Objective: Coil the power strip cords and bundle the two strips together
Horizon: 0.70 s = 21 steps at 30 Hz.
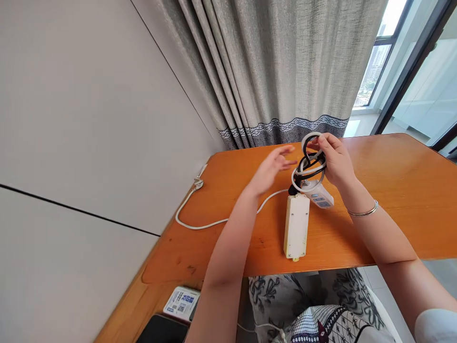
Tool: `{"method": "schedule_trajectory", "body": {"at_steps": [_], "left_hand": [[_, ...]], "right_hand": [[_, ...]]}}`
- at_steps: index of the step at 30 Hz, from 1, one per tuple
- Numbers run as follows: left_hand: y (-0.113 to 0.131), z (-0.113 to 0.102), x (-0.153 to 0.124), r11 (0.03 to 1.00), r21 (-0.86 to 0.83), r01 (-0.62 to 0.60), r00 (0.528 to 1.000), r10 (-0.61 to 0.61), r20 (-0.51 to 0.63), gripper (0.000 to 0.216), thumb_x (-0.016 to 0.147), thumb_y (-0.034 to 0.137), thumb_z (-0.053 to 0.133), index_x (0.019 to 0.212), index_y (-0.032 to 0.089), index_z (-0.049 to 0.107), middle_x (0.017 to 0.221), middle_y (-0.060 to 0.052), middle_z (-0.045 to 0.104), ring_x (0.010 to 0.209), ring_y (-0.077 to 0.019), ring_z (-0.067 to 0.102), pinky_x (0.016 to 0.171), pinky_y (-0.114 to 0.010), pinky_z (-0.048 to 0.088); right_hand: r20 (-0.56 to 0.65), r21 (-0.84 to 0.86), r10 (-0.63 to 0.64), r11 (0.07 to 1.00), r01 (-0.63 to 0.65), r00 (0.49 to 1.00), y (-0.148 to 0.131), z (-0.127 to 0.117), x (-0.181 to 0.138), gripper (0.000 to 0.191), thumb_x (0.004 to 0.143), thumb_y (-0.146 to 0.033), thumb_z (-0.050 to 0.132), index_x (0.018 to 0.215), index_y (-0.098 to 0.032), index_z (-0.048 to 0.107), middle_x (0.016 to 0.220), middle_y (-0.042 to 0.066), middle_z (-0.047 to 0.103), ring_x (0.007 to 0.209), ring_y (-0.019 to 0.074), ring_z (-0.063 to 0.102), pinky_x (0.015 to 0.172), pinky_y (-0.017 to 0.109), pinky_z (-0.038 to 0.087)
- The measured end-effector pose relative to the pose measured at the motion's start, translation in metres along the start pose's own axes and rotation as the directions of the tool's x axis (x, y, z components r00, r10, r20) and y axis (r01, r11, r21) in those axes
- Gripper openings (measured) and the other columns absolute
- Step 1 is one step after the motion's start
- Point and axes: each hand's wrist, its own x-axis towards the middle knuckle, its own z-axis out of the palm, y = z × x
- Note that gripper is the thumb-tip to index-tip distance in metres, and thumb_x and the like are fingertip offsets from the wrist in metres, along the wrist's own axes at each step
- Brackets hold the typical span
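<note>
My right hand (335, 157) pinches a tangled bundle of white and black cables (310, 164) above the table. Just left of the bundle, my left hand (273, 166) is open with its fingers apart, holding nothing. Below the tangle, a long white power strip (297, 227) with its screwed back showing stands close to the black cable end. A second, smaller white power strip (320, 194) lies tilted behind it, to the right. From the bundle a white cord (202, 227) runs left across the table, passing behind my left forearm, to a white plug (198, 182) near the wall.
The orange-brown wooden table (396, 190) meets a pale wall panel (89, 119) on the left. A grey curtain (271, 71) hangs behind it. Below the table's left front lie a white labelled box (181, 303) and a black flat object (162, 329). A thin white cable (264, 326) crosses my lap.
</note>
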Motion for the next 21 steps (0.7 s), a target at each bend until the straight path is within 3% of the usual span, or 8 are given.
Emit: {"method": "schedule_trajectory", "body": {"at_steps": [3,5,7,9,13,15,17,21], "left_hand": [[0.001,-0.032,0.0,0.97,0.208,0.123,0.972,-0.076,-0.221,0.047,0.089,0.057,0.052,0.117,0.02,0.059,0.134,-0.011,0.065,0.108,-0.0225,0.07,0.093,-0.035,0.053],[-0.001,-0.048,-0.005,0.871,0.411,0.27,0.951,-0.175,-0.254,0.04,0.085,0.049,0.056,0.11,0.018,0.061,0.12,-0.011,0.071,0.099,-0.0219,0.07,0.088,-0.034,0.054],[-0.006,-0.059,-0.015,0.687,0.639,0.346,0.934,-0.315,-0.167,0.036,0.082,0.047,0.058,0.106,0.019,0.064,0.109,-0.009,0.074,0.096,-0.0228,0.069,0.088,-0.034,0.053],[-0.011,-0.069,-0.029,0.444,0.82,0.361,0.872,-0.473,-0.127,0.032,0.081,0.047,0.061,0.099,0.02,0.067,0.112,-0.009,0.074,0.103,-0.0261,0.068,0.089,-0.035,0.051],[-0.018,-0.099,-0.06,-0.064,0.864,0.499,0.678,-0.592,-0.436,0.038,0.078,0.052,0.063,0.094,0.018,0.067,0.119,-0.019,0.071,0.106,-0.036,0.067,0.079,-0.038,0.049],[-0.019,-0.117,-0.074,-0.075,0.832,0.55,0.617,-0.634,-0.466,0.042,0.072,0.059,0.067,0.088,0.02,0.066,0.108,-0.015,0.074,0.097,-0.0339,0.068,0.072,-0.035,0.047],[-0.02,-0.13,-0.086,0.072,0.849,0.524,0.624,-0.71,-0.325,0.039,0.06,0.055,0.076,0.08,0.024,0.066,0.094,-0.006,0.075,0.086,-0.0275,0.067,0.069,-0.03,0.044],[-0.028,-0.134,-0.094,0.108,0.848,0.52,0.607,-0.745,-0.277,0.021,0.054,0.031,0.077,0.062,0.024,0.059,0.068,0.0,0.065,0.065,-0.0202,0.056,0.06,-0.028,0.036]], "right_hand": [[-0.026,-0.021,0.055,0.998,-0.055,0.998,0.013,-0.003,0.007,0.046,0.074,-0.065,0.076,0.083,-0.022,0.06,0.09,0.002,0.07,0.097,0.0182,0.069,0.076,0.028,0.057],[-0.051,-0.027,0.085,0.996,-0.086,0.995,0.019,-0.006,0.013,0.047,0.072,-0.065,0.077,0.082,-0.022,0.061,0.088,0.002,0.07,0.094,0.0182,0.069,0.073,0.027,0.056],[-0.085,-0.016,0.094,0.995,-0.095,0.992,0.023,-0.01,0.018,0.048,0.07,-0.065,0.078,0.082,-0.022,0.061,0.086,0.002,0.069,0.091,0.0176,0.069,0.07,0.026,0.055],[-0.122,0.003,0.083,0.997,-0.083,0.989,0.025,-0.015,0.022,0.048,0.069,-0.065,0.079,0.081,-0.022,0.061,0.084,0.0,0.067,0.087,0.0163,0.068,0.069,0.026,0.055],[-0.159,-0.001,0.077,0.997,-0.078,0.984,0.027,-0.022,0.027,0.049,0.065,-0.063,0.081,0.08,-0.021,0.061,0.081,-0.001,0.065,0.079,0.0126,0.065,0.067,0.024,0.053],[-0.16,-0.023,0.091,0.995,-0.096,0.983,0.027,-0.023,0.028,0.05,0.063,-0.063,0.082,0.08,-0.02,0.062,0.08,-0.001,0.065,0.076,0.0115,0.063,0.064,0.022,0.051],[-0.164,-0.036,0.108,0.993,-0.115,0.981,0.027,-0.023,0.028,0.051,0.061,-0.063,0.083,0.079,-0.019,0.062,0.079,-0.001,0.065,0.074,0.0108,0.061,0.062,0.022,0.049],[-0.157,-0.032,0.136,0.989,-0.143,0.978,0.024,-0.022,0.028,0.051,0.06,-0.061,0.084,0.078,-0.019,0.062,0.081,0.0,0.065,0.07,0.0096,0.057,0.057,0.021,0.045]]}}
